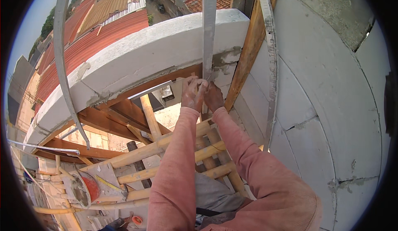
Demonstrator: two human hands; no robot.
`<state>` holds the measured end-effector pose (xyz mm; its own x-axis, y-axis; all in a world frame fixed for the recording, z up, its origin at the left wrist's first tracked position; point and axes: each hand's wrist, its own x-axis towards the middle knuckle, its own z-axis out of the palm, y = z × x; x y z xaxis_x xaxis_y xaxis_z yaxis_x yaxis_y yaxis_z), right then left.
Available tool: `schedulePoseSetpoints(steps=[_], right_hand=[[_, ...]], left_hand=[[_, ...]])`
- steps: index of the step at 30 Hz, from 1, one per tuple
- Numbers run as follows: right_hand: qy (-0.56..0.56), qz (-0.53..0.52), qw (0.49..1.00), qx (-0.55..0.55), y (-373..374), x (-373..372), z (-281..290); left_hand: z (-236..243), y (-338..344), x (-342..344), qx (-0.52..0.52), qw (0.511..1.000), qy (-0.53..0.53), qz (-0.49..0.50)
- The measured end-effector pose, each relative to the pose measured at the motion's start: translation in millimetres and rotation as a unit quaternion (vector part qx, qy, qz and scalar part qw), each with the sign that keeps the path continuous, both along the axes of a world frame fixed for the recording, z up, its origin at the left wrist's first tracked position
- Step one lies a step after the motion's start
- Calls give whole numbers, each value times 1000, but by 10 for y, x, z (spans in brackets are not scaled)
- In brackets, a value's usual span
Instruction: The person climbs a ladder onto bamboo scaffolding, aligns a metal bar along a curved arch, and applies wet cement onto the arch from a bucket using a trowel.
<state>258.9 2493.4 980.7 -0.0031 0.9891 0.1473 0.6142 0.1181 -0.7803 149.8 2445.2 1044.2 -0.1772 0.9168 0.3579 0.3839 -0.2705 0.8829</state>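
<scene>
A vertical light-grey metal channel (208, 24) runs down past the white block wall's ledge (166, 30). At its lower part my left hand (195, 92) has its fingers curled around the channel, at a small grey spot whose detail I cannot make out. My right hand (213, 96) is closed just right of it, on the same channel, its fingertips partly hidden. Both forearms reach up in pink sleeves. A wooden post (244, 61) and a second metal channel (271, 44) stand to the right of my hands. Orange-brown timber (137, 119) lies behind and below them.
Bamboo scaffold poles (137, 169) cross below me, with a mortar bucket (89, 189) and a hammer-like tool (124, 194). A co-worker's dark-clothed limb (116, 224) shows at the bottom. Bent metal strips (62, 65) hang left. Block wall (315, 106) rises right. Roofs lie beyond the ledge.
</scene>
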Motion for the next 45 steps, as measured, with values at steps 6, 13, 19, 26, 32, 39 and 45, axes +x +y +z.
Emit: schedulePoseSetpoints(steps=[6, 13, 19, 26, 32, 39, 45], right_hand=[[-23, -43, 999, -1, -2, -38, 4], [-5, -41, 999, 28, 33, -151, -171], [-20, -45, 995, 87, -9, -66, -123], [124, -56, 974, 179, 52, -86, -375], [221, -45, 969, 97, 76, -69, -375], [232, -8, 966, 115, 159, 122, -507], [121, 24, 978, 169, 143, 230, -224]], left_hand=[[-313, 224, 1, 37, 991, 128, 5], [-294, 218, 91, -26, 995, 65, 68], [-340, 203, 42, -31, 998, 8, 54], [-363, 332, 172, 113, 975, 182, 67], [-220, 486, 272, -95, 995, -31, 20], [-163, 526, 319, -114, 993, -19, 18], [-246, 573, 244, -113, 993, -17, 37]])
